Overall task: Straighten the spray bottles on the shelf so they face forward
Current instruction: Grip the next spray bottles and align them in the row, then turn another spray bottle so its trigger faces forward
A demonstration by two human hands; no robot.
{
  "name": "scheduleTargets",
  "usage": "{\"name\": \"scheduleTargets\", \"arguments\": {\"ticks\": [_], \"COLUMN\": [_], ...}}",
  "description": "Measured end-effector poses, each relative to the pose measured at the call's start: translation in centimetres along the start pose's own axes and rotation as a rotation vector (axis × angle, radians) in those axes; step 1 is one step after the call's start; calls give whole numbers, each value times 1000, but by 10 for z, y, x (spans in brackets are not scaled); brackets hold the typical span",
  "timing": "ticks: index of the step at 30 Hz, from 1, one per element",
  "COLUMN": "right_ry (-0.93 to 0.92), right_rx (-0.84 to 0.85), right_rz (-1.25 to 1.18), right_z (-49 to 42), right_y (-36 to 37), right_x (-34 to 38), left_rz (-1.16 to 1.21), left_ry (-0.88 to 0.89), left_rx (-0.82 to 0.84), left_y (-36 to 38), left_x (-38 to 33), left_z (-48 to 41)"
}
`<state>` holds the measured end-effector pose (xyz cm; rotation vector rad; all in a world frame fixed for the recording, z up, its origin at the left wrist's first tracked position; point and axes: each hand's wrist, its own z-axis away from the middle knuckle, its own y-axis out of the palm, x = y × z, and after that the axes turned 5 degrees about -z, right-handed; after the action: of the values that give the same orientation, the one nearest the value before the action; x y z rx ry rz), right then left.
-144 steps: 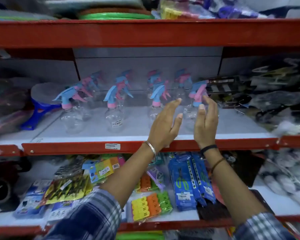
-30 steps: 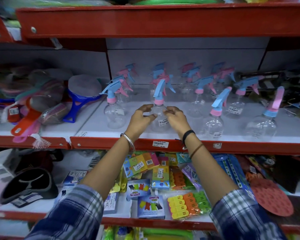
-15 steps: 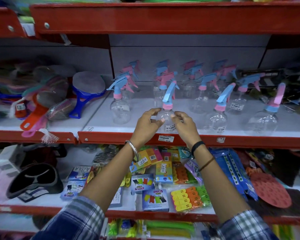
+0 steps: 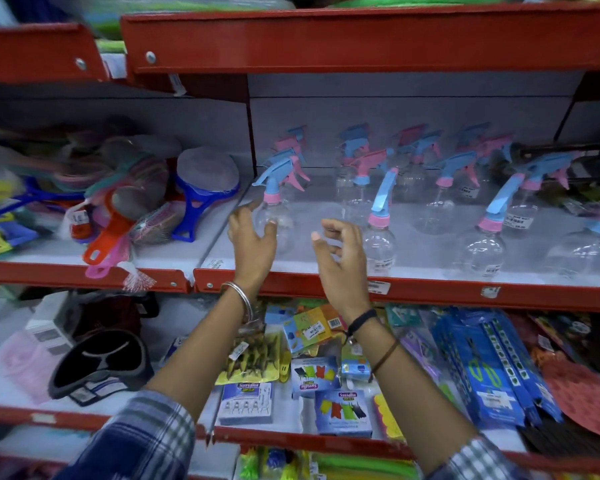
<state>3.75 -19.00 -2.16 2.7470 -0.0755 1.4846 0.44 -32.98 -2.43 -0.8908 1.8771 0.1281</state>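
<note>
Clear spray bottles with blue and pink trigger heads stand in rows on the white middle shelf [image 4: 430, 292]. The front-left bottle [image 4: 284, 233] has its blue nozzle pointing left. My left hand [image 4: 253, 244] is open with spread fingers at that bottle's left side; I cannot tell if it touches. Just right of it, my right hand [image 4: 343, 261] hovers open, fingers loosely curled, holding nothing. The adjacent front bottle [image 4: 380, 244] points its nozzle forward, as does the one further right [image 4: 485, 251]. Back-row bottles [image 4: 361, 157] face various ways.
Scrub brushes with blue [image 4: 201, 181] and orange [image 4: 108, 237] handles crowd the shelf bay to the left. The red upper shelf beam [image 4: 361, 39] hangs overhead. Below, packets of clothes pegs [image 4: 312, 375] and blue packs [image 4: 489, 368] fill the lower shelf.
Both hands have let go of the middle front bottle, now facing forward, and have moved left to the front-left bottle with fingers opened.
</note>
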Motion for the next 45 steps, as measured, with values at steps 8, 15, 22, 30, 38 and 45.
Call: {"name": "scheduleTargets", "arguments": {"ticks": [8, 15, 22, 30, 38, 45], "right_ry": [475, 469, 381, 328, 382, 425], "right_rx": [255, 212, 200, 149, 121, 105], "right_rz": [114, 92, 104, 197, 97, 75], "right_z": [-79, -77, -46, -20, -19, -13], "right_y": [63, 65, 59, 57, 59, 63], "right_x": [-37, -32, -20, -11, -4, -3], "left_rz": [38, 103, 85, 43, 3, 73], "left_ry": [-164, -75, 5, 44, 16, 10], "left_rx": [243, 325, 356, 414, 212, 246], "left_y": [-10, -27, -48, -58, -58, -54], "left_x": [13, 13, 10, 14, 6, -1], "left_z": [-33, -31, -11, -2, 18, 36]}}
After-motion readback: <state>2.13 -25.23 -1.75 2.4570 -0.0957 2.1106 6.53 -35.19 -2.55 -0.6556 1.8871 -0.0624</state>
